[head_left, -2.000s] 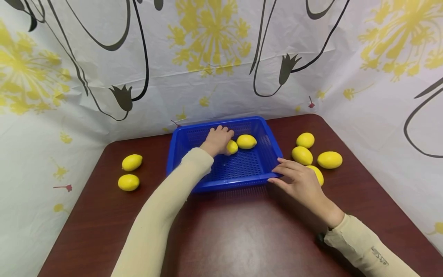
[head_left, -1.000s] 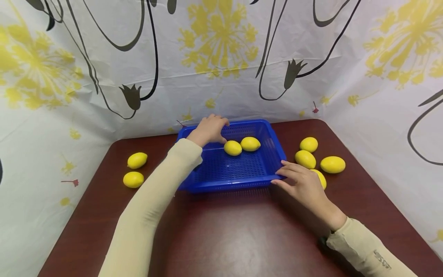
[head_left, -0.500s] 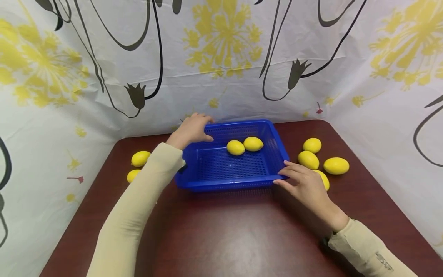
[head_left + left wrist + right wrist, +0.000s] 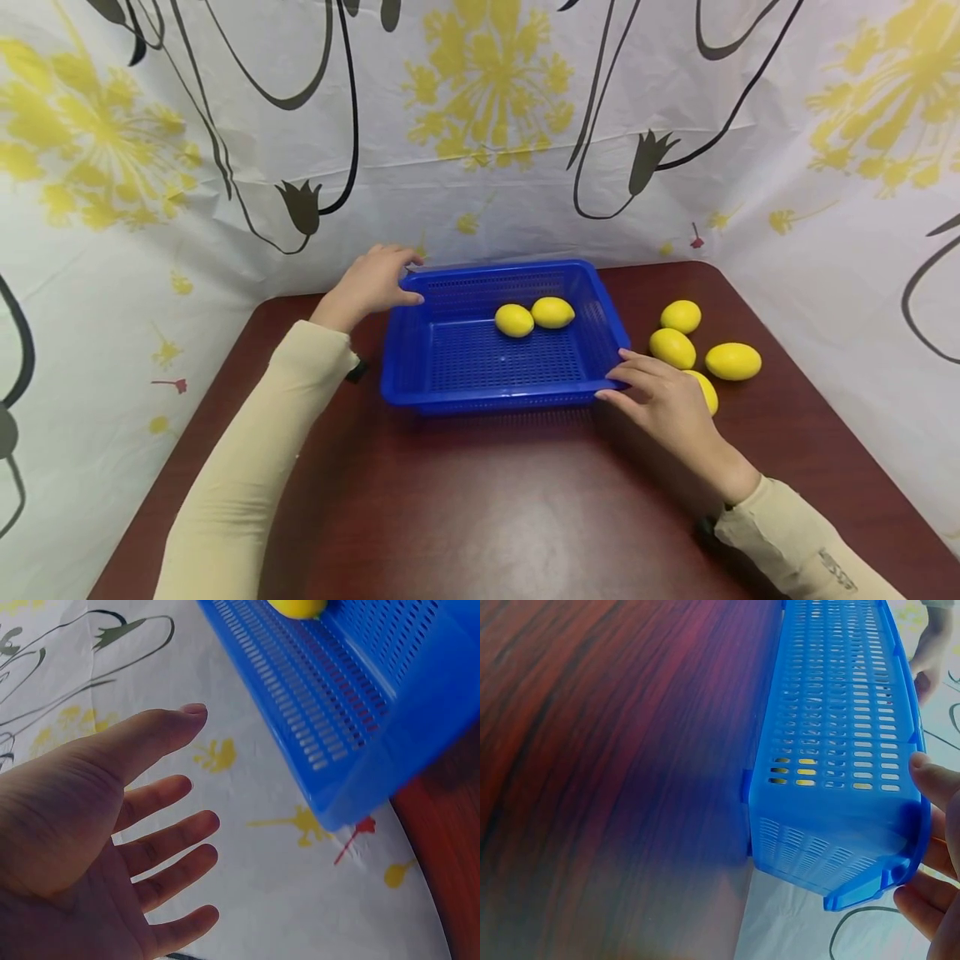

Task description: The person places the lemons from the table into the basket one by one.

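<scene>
A blue plastic basket with perforated walls stands on the table. Two yellow lemons lie in it: one lemon touches the other lemon. My left hand is in the air by the basket's back left corner, palm bare and fingers spread; the left wrist view shows the same hand apart from the basket wall. At the front right corner my right hand holds the basket rim, thumb on the front side and fingers on the right side. That corner shows between thumb and fingers in the right wrist view.
Several lemons sit right of the basket, among them a lemon at the outer side and a lemon at the back. The dark red-brown table meets a patterned white sheet behind and at both sides.
My left hand let go of a lemon inside the basket, rose and moved left past its left rim. The left arm now covers the two lemons on the left. The right hand stays at the corner.
</scene>
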A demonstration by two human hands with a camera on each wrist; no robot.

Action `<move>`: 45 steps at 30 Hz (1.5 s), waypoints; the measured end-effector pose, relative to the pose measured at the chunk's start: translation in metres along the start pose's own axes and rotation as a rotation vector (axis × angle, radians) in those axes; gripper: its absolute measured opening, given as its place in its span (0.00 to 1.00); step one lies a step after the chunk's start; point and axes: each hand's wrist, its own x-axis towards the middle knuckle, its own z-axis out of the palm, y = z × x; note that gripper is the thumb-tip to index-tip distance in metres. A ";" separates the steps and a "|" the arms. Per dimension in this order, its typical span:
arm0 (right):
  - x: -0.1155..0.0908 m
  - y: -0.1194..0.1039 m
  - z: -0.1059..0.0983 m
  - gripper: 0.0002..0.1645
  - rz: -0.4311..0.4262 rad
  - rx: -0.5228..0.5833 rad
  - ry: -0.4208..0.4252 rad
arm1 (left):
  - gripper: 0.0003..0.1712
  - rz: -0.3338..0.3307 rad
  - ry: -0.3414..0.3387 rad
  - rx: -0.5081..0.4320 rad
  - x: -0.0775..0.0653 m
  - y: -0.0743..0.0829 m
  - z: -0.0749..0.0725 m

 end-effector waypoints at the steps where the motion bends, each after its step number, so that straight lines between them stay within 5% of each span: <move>1: 0.000 0.000 0.000 0.20 0.003 0.000 -0.002 | 0.35 -0.004 0.005 -0.003 -0.002 -0.003 -0.001; 17: 0.000 -0.001 0.001 0.21 0.010 -0.005 -0.007 | 0.34 -0.083 0.023 -0.064 -0.031 -0.054 -0.008; 32: 0.000 -0.002 0.001 0.21 0.018 -0.010 -0.012 | 0.37 -0.190 -0.010 -0.064 -0.059 -0.099 0.012; 45: 0.000 -0.002 0.001 0.21 0.019 0.000 -0.005 | 0.38 -0.232 -0.047 -0.058 -0.072 -0.113 0.028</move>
